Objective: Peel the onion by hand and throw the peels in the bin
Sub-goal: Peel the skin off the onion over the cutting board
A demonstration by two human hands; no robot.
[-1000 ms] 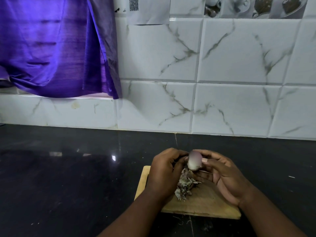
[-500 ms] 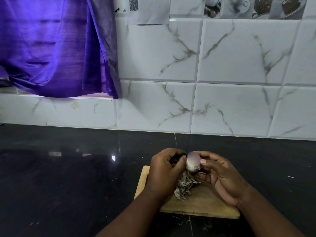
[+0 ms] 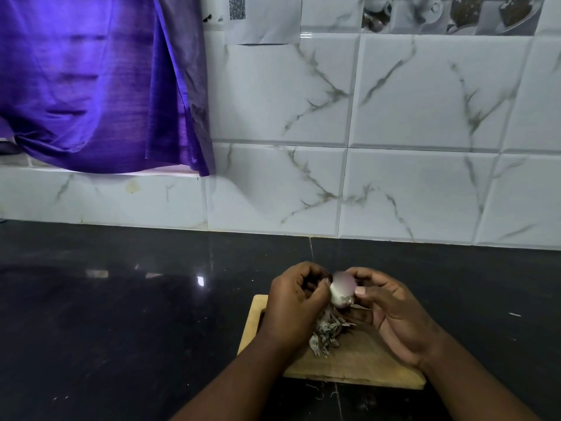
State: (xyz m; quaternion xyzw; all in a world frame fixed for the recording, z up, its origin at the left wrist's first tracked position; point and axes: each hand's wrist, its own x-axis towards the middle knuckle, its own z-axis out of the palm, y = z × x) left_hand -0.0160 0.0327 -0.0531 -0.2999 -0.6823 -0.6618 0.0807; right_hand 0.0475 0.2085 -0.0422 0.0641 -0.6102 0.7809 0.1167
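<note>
Scraps of thin skin or root (image 3: 322, 392) lie on the black desk (image 3: 121, 314), just in front of the near edge of a wooden cutting board (image 3: 358, 366). Two bare forearms reach in from the bottom edge and cross above the board's near corners. A loose heap of dry, greyish peels (image 3: 326, 334) rests on the board, close to its middle and partly under the wrist side of the left hand (image 3: 296, 308).

Above the heap, over the far part of the board, both hands hold a small onion (image 3: 343, 291) off the surface. It is pale at the bottom and pinkish purple at the top, where it looks blurred. The left hand has its fingers curled in, with the thumb tip against the onion's left side. The right hand (image 3: 394, 317) pinches the onion from the right, its thumb on the near face and its fingers wrapped round behind. A strip of skin hangs from the onion's underside toward the heap.

A tiny white fleck (image 3: 514, 314) lies on the desk well to the right. Behind the desk stands a wall of white marbled tiles (image 3: 425, 177). A purple cloth (image 3: 91, 86) hangs at the upper left, and a sheet of paper with a square code (image 3: 264, 22) is fixed beside it.
</note>
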